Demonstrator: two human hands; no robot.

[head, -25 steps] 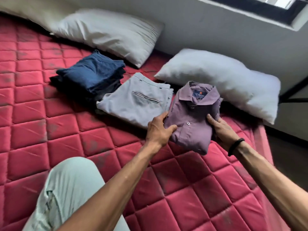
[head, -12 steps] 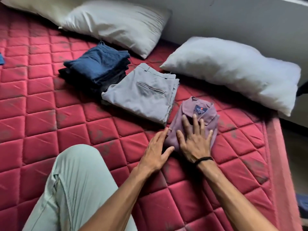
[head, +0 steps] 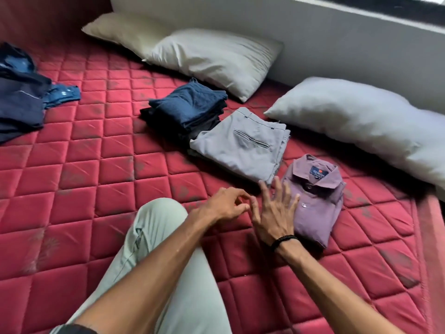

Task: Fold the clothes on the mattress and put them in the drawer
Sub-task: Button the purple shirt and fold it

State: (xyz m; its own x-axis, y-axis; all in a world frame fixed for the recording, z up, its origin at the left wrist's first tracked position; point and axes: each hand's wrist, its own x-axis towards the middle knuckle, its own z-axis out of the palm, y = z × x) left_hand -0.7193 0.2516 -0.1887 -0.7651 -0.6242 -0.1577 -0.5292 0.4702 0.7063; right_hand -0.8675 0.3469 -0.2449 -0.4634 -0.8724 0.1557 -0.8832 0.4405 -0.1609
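Observation:
A folded purple shirt (head: pixel 315 201) lies on the red quilted mattress (head: pixel 96 179), collar up. Left of it is a folded pair of grey trousers (head: pixel 240 145), and behind that a folded dark blue stack (head: pixel 190 107). Unfolded dark blue clothes (head: pixel 21 95) lie at the far left. My right hand (head: pixel 274 213) has spread fingers just left of the purple shirt, at its edge. My left hand (head: pixel 224 206) hovers beside it with loosely curled fingers, holding nothing.
Three pillows line the wall: a cream one (head: pixel 125 34), a white one (head: pixel 216 59) and a grey-white one (head: pixel 366 124). My knee in pale green trousers (head: pixel 154 237) is at the front. The mattress edge (head: pixel 433 237) runs down the right.
The purple shirt was set down on the mattress and pressed flat. Both hands have now come off it and moved left. The view swung left, showing the unfolded pile.

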